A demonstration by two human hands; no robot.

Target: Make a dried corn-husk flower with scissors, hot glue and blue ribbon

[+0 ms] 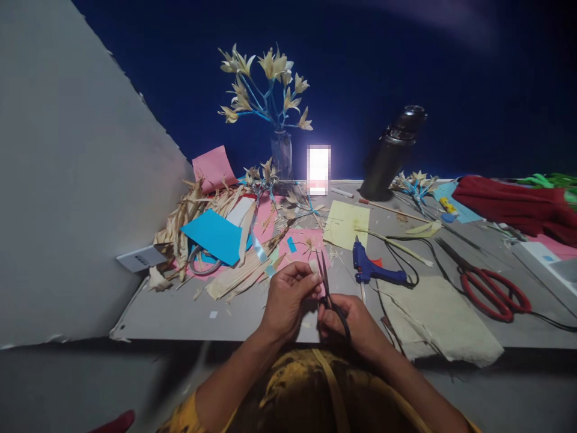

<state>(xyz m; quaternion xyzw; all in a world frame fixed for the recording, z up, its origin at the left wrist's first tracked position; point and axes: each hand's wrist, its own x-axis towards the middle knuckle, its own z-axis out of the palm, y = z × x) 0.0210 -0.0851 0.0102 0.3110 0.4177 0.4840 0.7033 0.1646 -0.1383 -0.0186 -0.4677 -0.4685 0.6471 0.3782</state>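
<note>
My left hand (285, 296) is closed in a pinch on a small pale strip (313, 265), whose end sticks up past the fingertips. I cannot tell whether it is husk or paper. My right hand (349, 319) grips a pair of scissors (325, 279) by the dark handles. Their blades point upward, slightly apart, close beside the strip. Both hands hover above the table's front edge. Just beyond them lies pink paper (297, 240) with scraps on it. A blue glue gun (372, 267) rests to the right of the scissors.
Dried husks (180, 222) and a blue sheet (216, 236) heap up at left. A glass vase (282, 153) of husk flowers, a bright lamp (318, 170) and a leaning flask (392, 156) stand behind. Red-handled shears (491, 291), pale cloth (437, 316) and a cord lie at right.
</note>
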